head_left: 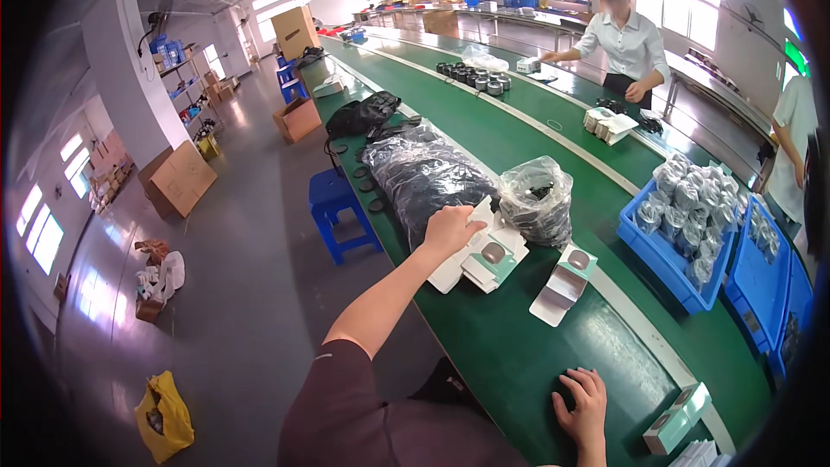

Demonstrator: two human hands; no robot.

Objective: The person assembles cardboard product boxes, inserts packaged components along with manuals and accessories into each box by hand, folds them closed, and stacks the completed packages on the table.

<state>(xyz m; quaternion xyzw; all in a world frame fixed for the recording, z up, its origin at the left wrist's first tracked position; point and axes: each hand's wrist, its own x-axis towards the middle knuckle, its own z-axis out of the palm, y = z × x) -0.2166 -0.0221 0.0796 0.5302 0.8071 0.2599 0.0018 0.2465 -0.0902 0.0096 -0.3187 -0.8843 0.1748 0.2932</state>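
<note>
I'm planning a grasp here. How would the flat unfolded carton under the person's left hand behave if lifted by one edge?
The flat carton under the left hand looks like thin card, so probably light and bendy. Its loose flaps would likely droop. On the smooth green belt it may slide when pushed.

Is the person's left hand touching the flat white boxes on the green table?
Touching. The head view shows the left hand resting on the stack of flat white boxes.

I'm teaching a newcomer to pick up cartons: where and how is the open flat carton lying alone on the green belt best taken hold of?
Probably by the carton's two long side edges near its middle, coming straight down from above. It lies flat and apart from the stack under the left hand, with bare belt around it, so both edges look free. The right hand rests closest.
</note>
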